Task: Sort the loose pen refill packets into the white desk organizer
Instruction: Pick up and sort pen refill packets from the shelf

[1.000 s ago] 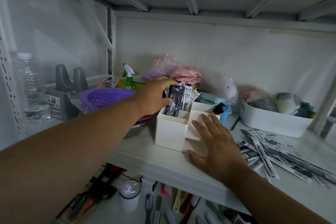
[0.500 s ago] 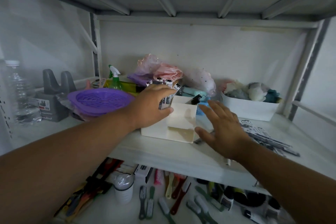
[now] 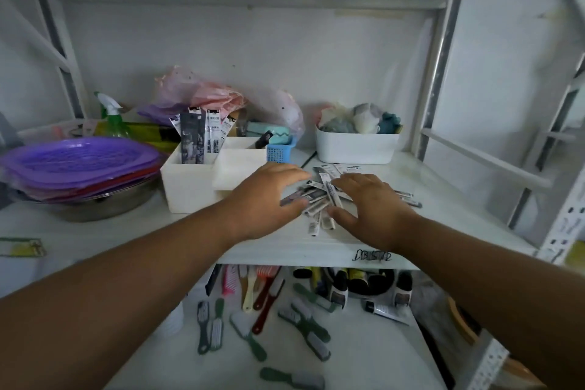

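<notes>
Over loose refill packets (image 3: 319, 199) now: both hands.

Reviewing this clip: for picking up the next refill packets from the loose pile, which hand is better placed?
Right, by a little. The right hand is spread directly over the loose refill packets, fingers already on them. The left hand only reaches the pile's left edge and sits nearer the white desk organizer, so it suits steadying or loading.
</notes>
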